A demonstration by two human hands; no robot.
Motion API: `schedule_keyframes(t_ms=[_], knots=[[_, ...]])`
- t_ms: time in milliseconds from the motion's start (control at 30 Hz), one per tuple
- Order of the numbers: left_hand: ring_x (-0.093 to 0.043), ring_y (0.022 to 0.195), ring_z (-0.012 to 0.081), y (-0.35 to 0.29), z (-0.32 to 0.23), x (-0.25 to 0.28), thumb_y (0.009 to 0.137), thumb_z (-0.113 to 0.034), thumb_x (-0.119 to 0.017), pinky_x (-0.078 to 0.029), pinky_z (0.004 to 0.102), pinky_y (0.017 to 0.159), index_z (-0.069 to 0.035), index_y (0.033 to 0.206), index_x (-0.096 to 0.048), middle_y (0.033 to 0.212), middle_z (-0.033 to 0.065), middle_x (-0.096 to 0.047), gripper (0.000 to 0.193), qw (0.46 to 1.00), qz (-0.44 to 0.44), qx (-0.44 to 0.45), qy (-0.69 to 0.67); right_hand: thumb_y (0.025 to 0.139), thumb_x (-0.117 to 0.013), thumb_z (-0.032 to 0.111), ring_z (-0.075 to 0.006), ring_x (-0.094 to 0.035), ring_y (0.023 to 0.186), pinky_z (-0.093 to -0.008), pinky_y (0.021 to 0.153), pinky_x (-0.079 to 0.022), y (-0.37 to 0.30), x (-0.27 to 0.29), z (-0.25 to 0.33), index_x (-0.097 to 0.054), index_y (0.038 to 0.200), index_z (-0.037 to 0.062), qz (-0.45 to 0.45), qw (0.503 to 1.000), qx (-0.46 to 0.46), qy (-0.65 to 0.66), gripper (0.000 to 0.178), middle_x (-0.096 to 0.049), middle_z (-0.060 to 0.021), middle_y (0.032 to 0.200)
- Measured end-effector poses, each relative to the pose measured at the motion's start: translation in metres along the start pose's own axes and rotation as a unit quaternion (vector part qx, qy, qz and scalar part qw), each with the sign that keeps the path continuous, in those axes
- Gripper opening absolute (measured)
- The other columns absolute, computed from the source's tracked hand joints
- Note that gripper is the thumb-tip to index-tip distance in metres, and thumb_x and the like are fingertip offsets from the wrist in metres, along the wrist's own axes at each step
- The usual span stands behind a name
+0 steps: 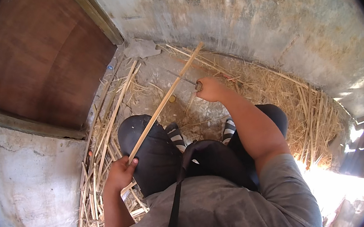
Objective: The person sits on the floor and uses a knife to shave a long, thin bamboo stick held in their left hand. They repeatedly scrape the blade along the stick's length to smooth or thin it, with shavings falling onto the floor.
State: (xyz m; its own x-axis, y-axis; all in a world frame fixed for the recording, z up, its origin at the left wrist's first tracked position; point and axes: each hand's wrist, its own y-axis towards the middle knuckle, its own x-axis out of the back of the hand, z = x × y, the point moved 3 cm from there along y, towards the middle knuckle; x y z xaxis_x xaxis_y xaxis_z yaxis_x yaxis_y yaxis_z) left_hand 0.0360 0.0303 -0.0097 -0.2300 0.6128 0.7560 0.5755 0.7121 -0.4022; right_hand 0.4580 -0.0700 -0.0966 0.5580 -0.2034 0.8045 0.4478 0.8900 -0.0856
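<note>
Beside my left knee, my left hand (120, 174) is closed around the lower end of a long pale bamboo strip (161, 104). The strip slants up and away to the right, passing over my thigh, with its far end raised toward the back wall. My right hand (211, 89) is wrapped around the handle of a knife (189, 81), out in front of my knees. The thin blade points left and crosses the strip's upper part. Whether the edge presses into the strip, I cannot tell.
Cut strips (110, 108) lie piled along the left wall. Shavings (274, 98) heap up on the right, with more strips on them. A brown door panel (45, 57) stands at left, a stained wall (242, 12) ahead. A flat grey piece (142, 49) rests in the corner.
</note>
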Motion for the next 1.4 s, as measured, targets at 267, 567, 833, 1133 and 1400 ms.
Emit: schedule_keyframes(t_ms=[267,567,833,1133,1400], knots=[[-0.050,0.061,0.0234,-0.001,0.000,0.001,0.100,-0.039,-0.066,-0.044,0.0393,0.062,0.001,0.081,-0.059,0.064,0.0148,-0.056,0.045,1.000,0.007,0.020,0.007,0.083,-0.072,0.032,-0.0405,-0.070,0.096,-0.0505,0.083,-0.056,-0.035,0.009,0.081,-0.069,0.111,0.0086,0.072,0.988,0.118,-0.069,0.037,-0.073,-0.0189,0.098],[-0.051,0.064,0.0167,-0.009,0.021,0.003,0.102,-0.044,-0.061,-0.042,0.0361,0.061,0.000,0.084,-0.062,0.067,0.0051,-0.056,0.047,0.995,0.076,0.017,-0.060,0.085,-0.073,0.035,-0.0386,-0.070,0.091,-0.0513,0.076,-0.056,-0.034,0.013,0.079,-0.068,0.103,0.0111,0.062,0.983,0.167,-0.038,0.031,-0.072,-0.0156,0.089],[-0.046,0.059,0.0095,-0.017,0.042,-0.010,0.104,-0.057,-0.051,-0.038,0.0271,0.056,-0.004,0.081,-0.060,0.065,-0.0008,-0.053,0.058,0.968,0.119,0.060,-0.213,0.081,-0.075,0.053,-0.0402,-0.071,0.086,-0.0511,0.076,-0.056,-0.040,0.023,0.080,-0.069,0.100,0.0112,0.039,0.990,0.126,-0.049,0.047,-0.072,-0.0159,0.088],[-0.058,0.069,0.0214,-0.017,0.031,-0.004,0.105,-0.054,-0.050,-0.048,0.0375,0.067,0.001,0.085,-0.063,0.070,0.0104,-0.062,0.060,0.994,0.070,0.033,-0.076,0.082,-0.071,0.030,-0.0410,-0.070,0.093,-0.0506,0.082,-0.056,-0.025,-0.012,0.067,-0.071,0.109,0.0114,0.075,0.991,0.098,-0.048,0.032,-0.073,-0.0187,0.096],[-0.057,0.069,0.0213,-0.020,0.018,-0.002,0.105,-0.053,-0.049,-0.046,0.0375,0.067,0.001,0.084,-0.063,0.071,0.0115,-0.061,0.060,0.999,0.030,-0.015,-0.023,0.079,-0.072,0.026,-0.0403,-0.069,0.096,-0.0497,0.084,-0.055,-0.039,0.007,0.081,-0.071,0.112,0.0096,0.086,0.989,0.084,-0.081,0.037,-0.073,-0.0198,0.099]])
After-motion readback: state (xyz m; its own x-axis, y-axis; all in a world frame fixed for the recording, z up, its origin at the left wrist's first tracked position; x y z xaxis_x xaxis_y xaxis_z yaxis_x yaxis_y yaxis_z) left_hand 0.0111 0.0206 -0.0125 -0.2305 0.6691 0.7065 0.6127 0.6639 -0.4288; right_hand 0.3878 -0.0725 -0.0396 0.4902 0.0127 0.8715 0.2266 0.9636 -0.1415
